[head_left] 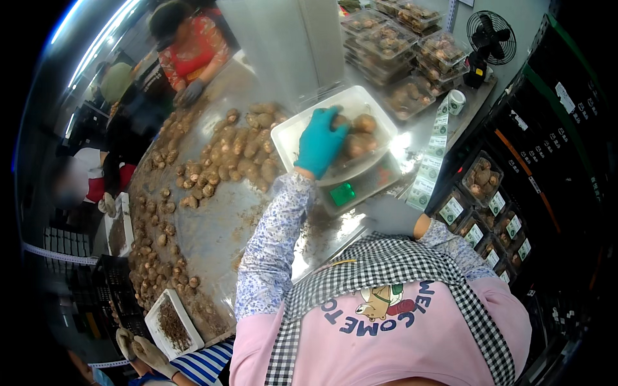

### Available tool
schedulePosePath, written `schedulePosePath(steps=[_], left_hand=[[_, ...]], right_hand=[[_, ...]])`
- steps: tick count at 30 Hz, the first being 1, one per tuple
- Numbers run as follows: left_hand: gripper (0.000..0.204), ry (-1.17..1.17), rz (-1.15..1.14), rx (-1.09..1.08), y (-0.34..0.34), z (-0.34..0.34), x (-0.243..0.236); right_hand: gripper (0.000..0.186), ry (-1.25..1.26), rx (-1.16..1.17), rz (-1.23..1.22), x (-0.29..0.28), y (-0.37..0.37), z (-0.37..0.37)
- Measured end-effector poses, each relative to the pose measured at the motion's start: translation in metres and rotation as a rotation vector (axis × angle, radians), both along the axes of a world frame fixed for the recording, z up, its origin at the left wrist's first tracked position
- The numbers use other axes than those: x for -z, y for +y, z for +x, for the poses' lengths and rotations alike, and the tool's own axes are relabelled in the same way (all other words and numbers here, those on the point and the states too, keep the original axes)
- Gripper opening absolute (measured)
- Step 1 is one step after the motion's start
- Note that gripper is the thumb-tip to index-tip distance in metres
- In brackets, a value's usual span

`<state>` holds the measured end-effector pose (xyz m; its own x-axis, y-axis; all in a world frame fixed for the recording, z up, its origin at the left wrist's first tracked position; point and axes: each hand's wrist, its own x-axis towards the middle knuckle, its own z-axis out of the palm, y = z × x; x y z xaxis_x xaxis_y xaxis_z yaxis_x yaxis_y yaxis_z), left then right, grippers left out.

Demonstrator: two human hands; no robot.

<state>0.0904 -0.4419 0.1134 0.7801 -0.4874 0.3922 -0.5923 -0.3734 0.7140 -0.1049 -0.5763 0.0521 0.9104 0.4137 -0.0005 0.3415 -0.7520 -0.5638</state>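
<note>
A white plastic tub (290, 135) with several brown taro corms (364, 123) rests on a digital scale with a lit green display (342, 193). My left hand (320, 143), in a teal glove, reaches into the tub. Its fingers curl round a taro (341, 121) that is partly hidden by the glove. My right hand (391, 215), in a grey glove, is low in front of the scale, close to my apron and the strip of labels (430, 170). It is blurred, and its fingers cannot be made out.
Loose taro (238, 151) lies heaped across the metal table (199, 235). Packed clear boxes (386, 45) stand stacked behind the scale, near a black fan (490, 37). Labelled boxes (486, 219) sit in a dark crate at right. Co-workers' gloved hands (190, 93) work around the table.
</note>
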Motion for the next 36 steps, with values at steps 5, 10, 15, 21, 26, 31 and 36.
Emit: schedulePosePath(steps=[5, 10, 15, 21, 26, 31, 36], left_hand=[[0.028, 0.402, -0.282, -0.181, 0.017, 0.014, -0.018], [0.034, 0.995, -1.097, -0.063, 0.081, 0.013, -0.028], [0.04, 1.118, -1.2, -0.049, 0.092, 0.011, 0.001], [0.052, 1.031, -1.129, 0.055, 0.08, -0.005, -0.013], [0.052, 0.885, -0.991, -0.038, 0.078, -0.008, -0.02], [0.048, 0.818, -0.955, -0.096, 0.078, -0.012, -0.022], [0.044, 0.768, -0.987, -0.21, 0.09, -0.022, -0.027]], right_hand=[[0.028, 0.019, 0.163, 0.018, 0.012, -0.042, -0.015], [0.026, 0.084, 0.216, 0.074, -0.003, -0.051, -0.015], [0.022, -0.036, 0.264, 0.233, -0.009, -0.039, 0.003], [0.021, -0.127, 0.242, 0.236, -0.004, -0.047, 0.012], [0.02, -0.006, 0.18, 0.071, -0.004, -0.058, 0.01], [0.019, -0.042, 0.17, 0.045, 0.005, -0.065, 0.011], [0.017, -0.291, 0.482, 0.3, -0.025, -0.058, 0.024]])
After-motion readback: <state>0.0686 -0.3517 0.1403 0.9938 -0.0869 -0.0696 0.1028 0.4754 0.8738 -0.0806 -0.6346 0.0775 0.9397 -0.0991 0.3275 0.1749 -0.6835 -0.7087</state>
